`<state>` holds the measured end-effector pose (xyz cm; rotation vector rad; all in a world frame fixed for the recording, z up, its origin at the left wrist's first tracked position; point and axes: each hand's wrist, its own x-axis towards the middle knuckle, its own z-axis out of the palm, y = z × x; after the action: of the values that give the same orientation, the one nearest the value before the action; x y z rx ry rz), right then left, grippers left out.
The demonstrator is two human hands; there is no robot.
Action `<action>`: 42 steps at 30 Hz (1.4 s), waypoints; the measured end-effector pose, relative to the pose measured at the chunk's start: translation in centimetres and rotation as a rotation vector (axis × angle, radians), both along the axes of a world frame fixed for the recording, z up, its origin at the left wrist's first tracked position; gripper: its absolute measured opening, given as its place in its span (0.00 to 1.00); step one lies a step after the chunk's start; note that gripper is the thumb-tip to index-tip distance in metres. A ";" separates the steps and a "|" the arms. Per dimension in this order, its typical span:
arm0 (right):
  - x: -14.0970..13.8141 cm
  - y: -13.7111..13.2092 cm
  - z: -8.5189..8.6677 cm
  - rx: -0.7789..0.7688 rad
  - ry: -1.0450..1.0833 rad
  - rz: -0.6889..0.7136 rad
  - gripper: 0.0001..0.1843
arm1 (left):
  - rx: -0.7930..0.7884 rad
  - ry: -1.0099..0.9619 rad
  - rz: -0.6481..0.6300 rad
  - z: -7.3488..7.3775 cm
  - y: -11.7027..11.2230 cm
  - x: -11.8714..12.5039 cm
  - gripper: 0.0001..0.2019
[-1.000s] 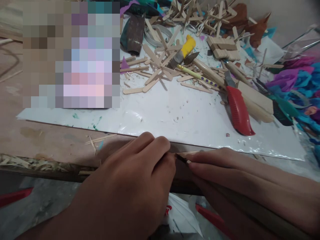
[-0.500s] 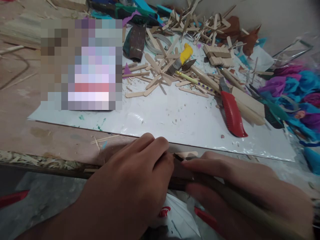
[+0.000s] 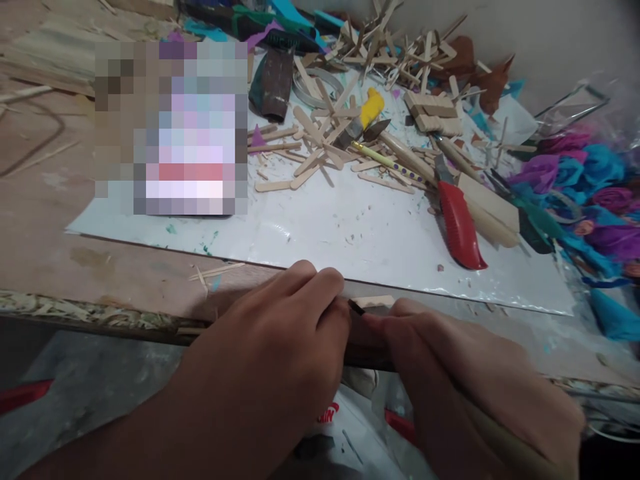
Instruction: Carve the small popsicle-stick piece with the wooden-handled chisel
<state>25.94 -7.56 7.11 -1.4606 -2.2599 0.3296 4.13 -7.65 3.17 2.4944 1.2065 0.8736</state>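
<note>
My left hand (image 3: 280,333) is curled at the table's front edge, fingers bent down and closed. What lies under them is hidden. In my right hand (image 3: 465,367) is a slim carving tool with a long, dull wooden handle (image 3: 505,430) running back under the palm. Its dark blade tip (image 3: 357,307) shows between the two hands, close to the left fingers. A flat wooden craft stick (image 3: 374,301) lies on the table just beyond the tip. Another thin wood strip (image 3: 193,331) pokes out at the table edge left of my left hand.
A white sheet (image 3: 320,233) covers much of the table. On it lie a red-handled cutter (image 3: 461,227), a yellow pencil (image 3: 387,161), a craft-stick bundle (image 3: 434,112) and scattered sticks. A blurred-out device (image 3: 190,190) stands left. Coloured paper flowers (image 3: 607,163) are at right.
My right hand has shifted slightly left, its thumb closing in on the tool near the blade. My left hand stays nearly in place. The view has swung a little.
</note>
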 end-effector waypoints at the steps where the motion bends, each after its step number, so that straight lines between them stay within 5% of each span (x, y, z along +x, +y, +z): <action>1: 0.2 0.1 0.0 -0.004 -0.007 0.048 0.26 | 0.003 -0.002 0.002 -0.2 0.0 0.0 0.19; 4: 0.8 0.2 0.0 -0.016 -0.027 0.124 0.22 | 0.000 -0.009 0.011 -0.6 -0.2 0.2 0.18; 13: -0.2 -1.2 -0.5 0.061 -0.048 -0.126 0.18 | -0.007 -0.029 0.024 -0.5 -0.3 0.4 0.20; 20: 0.1 -1.7 -0.6 -0.026 0.042 -0.202 0.30 | -0.036 -0.004 0.006 -0.3 0.0 0.4 0.17; 23: 0.6 -1.7 -0.4 -0.002 0.109 -0.291 0.23 | -0.070 0.012 -0.024 -0.3 0.1 0.0 0.16; 32: 0.4 0.0 -0.9 -0.035 0.353 -0.039 0.20 | -0.056 0.053 -0.024 -0.1 0.1 -0.3 0.16; 42: 0.6 0.0 -0.7 -0.026 0.299 -0.083 0.20 | -0.056 -0.003 -0.012 -0.5 0.0 -0.1 0.12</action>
<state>26.55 -7.60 6.44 -1.4089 -1.9598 0.5164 4.00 -7.63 2.64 2.4526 1.1967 0.8286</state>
